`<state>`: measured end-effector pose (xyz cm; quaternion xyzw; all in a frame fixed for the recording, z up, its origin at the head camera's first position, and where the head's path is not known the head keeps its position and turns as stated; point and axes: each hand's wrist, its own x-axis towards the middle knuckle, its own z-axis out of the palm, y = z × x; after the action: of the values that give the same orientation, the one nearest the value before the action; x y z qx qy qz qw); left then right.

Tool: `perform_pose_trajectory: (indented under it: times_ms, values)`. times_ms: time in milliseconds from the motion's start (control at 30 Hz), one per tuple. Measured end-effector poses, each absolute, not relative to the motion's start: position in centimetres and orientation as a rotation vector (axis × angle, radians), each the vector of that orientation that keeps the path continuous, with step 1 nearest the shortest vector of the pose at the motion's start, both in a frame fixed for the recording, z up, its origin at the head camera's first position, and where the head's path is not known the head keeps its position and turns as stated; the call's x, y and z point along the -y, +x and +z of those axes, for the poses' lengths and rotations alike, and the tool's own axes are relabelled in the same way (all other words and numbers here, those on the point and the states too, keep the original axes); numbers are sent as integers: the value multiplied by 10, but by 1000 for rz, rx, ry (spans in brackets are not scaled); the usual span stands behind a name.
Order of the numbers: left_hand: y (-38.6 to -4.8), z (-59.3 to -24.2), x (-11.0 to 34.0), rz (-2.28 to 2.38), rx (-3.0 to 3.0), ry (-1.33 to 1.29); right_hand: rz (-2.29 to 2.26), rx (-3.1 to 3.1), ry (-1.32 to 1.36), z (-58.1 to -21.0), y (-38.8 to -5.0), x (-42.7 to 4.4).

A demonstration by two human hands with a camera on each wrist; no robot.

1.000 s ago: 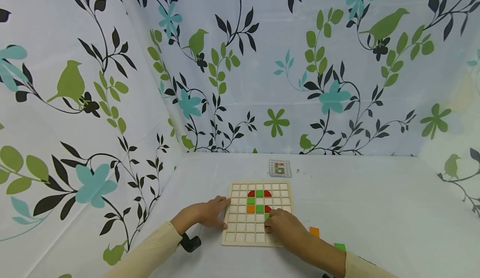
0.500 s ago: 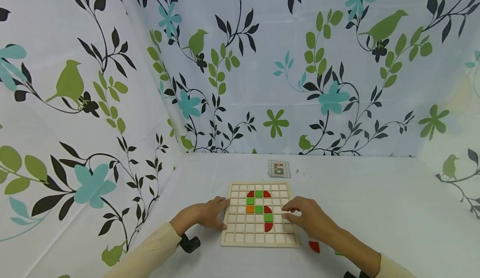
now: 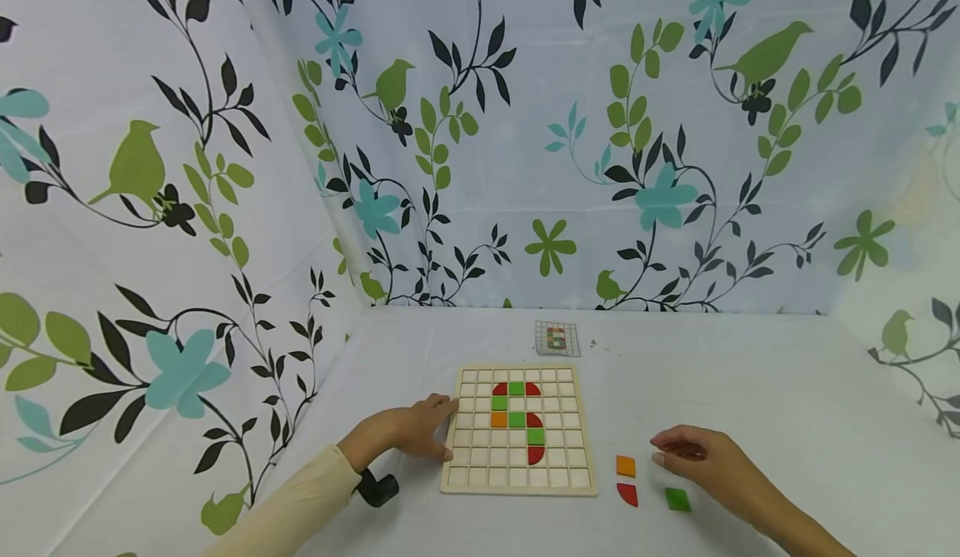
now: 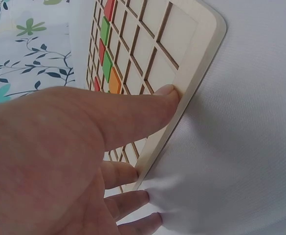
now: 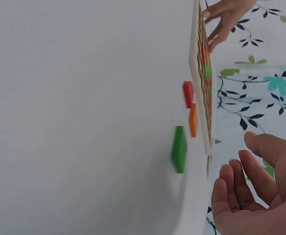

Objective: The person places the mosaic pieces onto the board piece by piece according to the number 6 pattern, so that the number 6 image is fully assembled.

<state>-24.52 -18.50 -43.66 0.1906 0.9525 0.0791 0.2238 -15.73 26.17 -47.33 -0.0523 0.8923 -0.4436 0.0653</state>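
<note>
A wooden grid board lies flat on the white table, with red, green and orange tiles set in several of its squares. My left hand rests at the board's left edge; in the left wrist view the thumb lies on the frame and the other fingertips touch the edge or the cloth. Right of the board, my right hand hovers with loosely bent fingers and holds nothing. Nearest to it lies a green tile. An orange square tile and a red quarter-round tile lie between hand and board.
Behind the board lies a small pattern card printed with a coloured grid. White cloth covers the table. A patterned curtain with birds and leaves closes off the back and sides.
My right hand has drawn back from the board to the right. A red tile below the green one on the board has come into view. The left hand stays put.
</note>
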Motion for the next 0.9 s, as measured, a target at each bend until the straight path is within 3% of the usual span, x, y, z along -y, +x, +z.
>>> perform_pose_trajectory:
  times_ms: [267,600,900]
  values:
    - [-245,-437,186,230,-2628,520,-1413,-2563,-312,-499,-134,-292]
    - [-247,-438,187,240,-2619,535,-1189,-2672,17,-508,-130,-277]
    - [-246,-439,187,238,-2624,537,-1073,-2829,-502,-514,-128,-291]
